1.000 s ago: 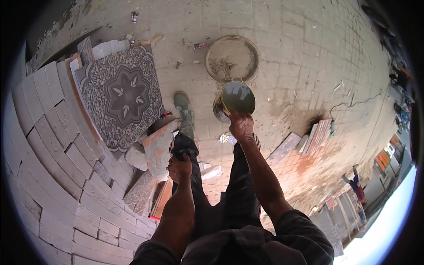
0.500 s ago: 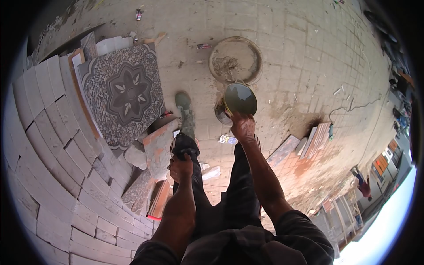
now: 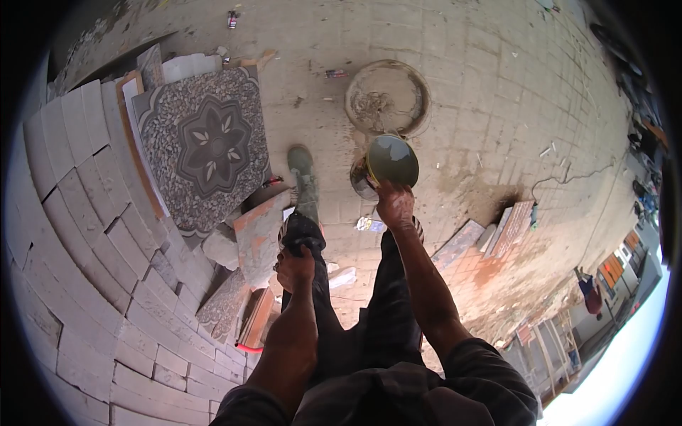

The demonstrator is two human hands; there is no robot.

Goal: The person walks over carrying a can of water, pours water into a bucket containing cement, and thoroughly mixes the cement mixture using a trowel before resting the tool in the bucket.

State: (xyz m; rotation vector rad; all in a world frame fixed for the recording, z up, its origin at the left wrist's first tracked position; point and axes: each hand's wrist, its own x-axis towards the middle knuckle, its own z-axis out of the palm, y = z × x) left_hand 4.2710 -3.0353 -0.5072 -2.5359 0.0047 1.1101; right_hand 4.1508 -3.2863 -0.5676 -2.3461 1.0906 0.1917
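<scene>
My right hand (image 3: 395,206) is closed on the near rim of a round bucket (image 3: 405,177), which holds dark, shiny liquid. Beside and partly under this bucket stands another round container (image 3: 361,182), mostly hidden. Just beyond them sits a wide, shallow round basin (image 3: 425,106) with wet, mortar-like mix inside. My left hand (image 3: 294,268) is at my left knee with its fingers curled in. Whatever those fingers grip, if anything, is hidden against the dark trouser leg.
Left of my boot (image 3: 304,177), a patterned floor tile (image 3: 217,145) leans by stacked pale blocks (image 3: 92,241). Broken tile pieces (image 3: 259,231) lie near my left leg. More slabs (image 3: 508,231) and a thin cable (image 3: 568,177) are on the right. Another person (image 3: 590,295) is far right.
The view has shifted slightly. The bright reflection on the bucket's liquid has changed shape. Both hands stay in about the same place, the right one still at the bucket's rim.
</scene>
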